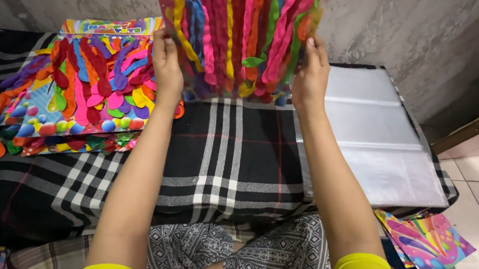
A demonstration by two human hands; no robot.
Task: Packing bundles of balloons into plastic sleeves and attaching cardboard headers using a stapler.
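Overhead, both hands [168, 63] [310, 72] hold a clear packet of colourful balloons [237, 37].

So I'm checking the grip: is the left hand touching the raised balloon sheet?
Touching. The head view shows the left hand gripping the left edge of the balloon sheet.

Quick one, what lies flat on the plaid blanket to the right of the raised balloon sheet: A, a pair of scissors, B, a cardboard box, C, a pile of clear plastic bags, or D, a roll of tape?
C: a pile of clear plastic bags lies flat on the plaid blanket, beside the right hand gripping the balloon sheet.
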